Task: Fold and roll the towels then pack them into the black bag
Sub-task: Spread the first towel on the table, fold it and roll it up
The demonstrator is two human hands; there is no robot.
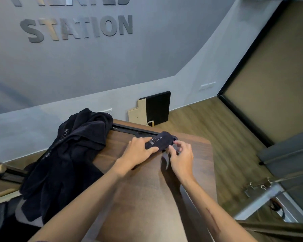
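I have one dark towel (158, 141) rolled into a tight bundle near the far edge of the wooden tabletop (147, 189), lying just in front of a black rail that runs along the back. My left hand (138, 151) presses on the roll's near end, its fingers (151, 149) curved over the cloth and holding it down. My right hand (181, 152) sits at the other end with its fingers (177, 143) bent and narrow, touching the roll's tip; I cannot tell whether they pinch a corner or only tuck it.

By my judgement this roll is nearly finished. A heap of unfolded dark towels (65, 159) lies to the left, draped over the tabletop's edge, so most of the folding remains. I see no black bag anywhere in view, so I judge that packing has not begun, at least for this towel.
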